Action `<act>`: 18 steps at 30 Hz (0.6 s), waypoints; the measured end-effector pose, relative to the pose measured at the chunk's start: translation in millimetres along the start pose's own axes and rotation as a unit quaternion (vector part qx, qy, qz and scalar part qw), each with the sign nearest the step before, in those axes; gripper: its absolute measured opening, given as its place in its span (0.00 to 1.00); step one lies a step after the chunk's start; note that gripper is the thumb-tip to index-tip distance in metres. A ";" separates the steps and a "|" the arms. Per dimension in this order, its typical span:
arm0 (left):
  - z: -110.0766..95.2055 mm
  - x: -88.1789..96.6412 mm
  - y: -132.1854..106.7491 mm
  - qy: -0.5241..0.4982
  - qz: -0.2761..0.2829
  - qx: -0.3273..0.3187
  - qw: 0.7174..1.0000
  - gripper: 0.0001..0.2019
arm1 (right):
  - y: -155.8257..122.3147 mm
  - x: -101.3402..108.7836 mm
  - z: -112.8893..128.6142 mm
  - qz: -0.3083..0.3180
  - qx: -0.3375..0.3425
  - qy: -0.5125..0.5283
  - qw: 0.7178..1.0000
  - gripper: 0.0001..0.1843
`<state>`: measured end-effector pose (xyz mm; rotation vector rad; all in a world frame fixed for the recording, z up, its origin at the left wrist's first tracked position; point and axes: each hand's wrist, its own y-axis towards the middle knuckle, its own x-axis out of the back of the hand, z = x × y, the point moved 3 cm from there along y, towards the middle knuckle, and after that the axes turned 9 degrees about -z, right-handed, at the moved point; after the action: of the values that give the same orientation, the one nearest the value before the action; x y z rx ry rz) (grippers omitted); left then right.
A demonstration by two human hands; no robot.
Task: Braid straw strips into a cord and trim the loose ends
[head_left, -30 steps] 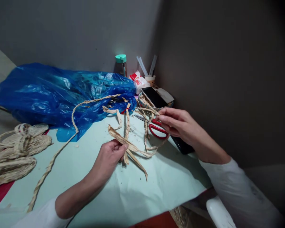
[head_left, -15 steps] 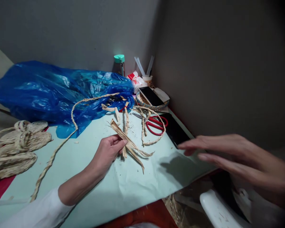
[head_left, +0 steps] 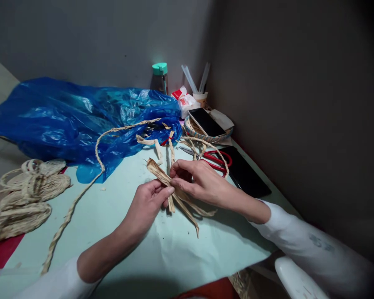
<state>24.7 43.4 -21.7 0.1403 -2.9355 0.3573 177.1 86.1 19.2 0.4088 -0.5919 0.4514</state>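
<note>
Left hand pinching the husk, and here's the right hand, fingertips closed on it too! Beyond those fingers, a finished stretch of braid; nearer than them, loose ends, all unplaited, that work left. Scissors lie to their right.

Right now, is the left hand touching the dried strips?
Touching. In the head view, the left hand pinches the dried strips between thumb and fingers.

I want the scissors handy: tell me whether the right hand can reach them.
Probably yes: the red-handled scissors lie close beyond the right hand, though a braided cord crosses them and that hand touches dry strips.
</note>
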 end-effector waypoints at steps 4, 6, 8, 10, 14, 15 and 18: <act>-0.5 -0.4 2.4 0.004 0.000 -0.008 1.000 0.14 | 0.3 0.7 -5.5 -0.019 -0.052 0.018 0.998 0.01; -0.9 -0.8 3.0 0.007 0.001 -0.012 1.000 0.14 | 0.0 -1.2 -9.4 -0.022 -0.081 0.053 0.995 0.03; -1.2 -0.9 3.4 0.006 0.001 -0.010 1.000 0.13 | -0.6 -1.9 -12.5 -0.031 -0.112 0.111 0.987 0.04; -1.0 -0.4 3.7 -0.006 -0.001 0.002 1.000 0.12 | -1.4 0.1 -14.3 -0.038 -0.142 0.164 0.975 0.05; 0.7 0.6 4.9 -0.030 -0.004 0.021 0.999 0.12 | -3.9 14.2 -12.5 -0.075 -0.144 0.157 0.974 0.03; 1.4 0.5 5.3 -0.033 -0.005 0.021 0.999 0.13 | -4.7 19.2 -12.0 -0.100 -0.139 0.143 0.975 0.02; 3.7 -0.4 7.2 -0.044 -0.003 0.018 0.999 0.14 | -6.8 30.6 -13.6 -0.177 -0.137 0.113 0.968 0.03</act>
<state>23.6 49.5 -26.9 0.1738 -3.0157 0.4137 209.2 95.8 26.0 0.1876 -0.3419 0.0670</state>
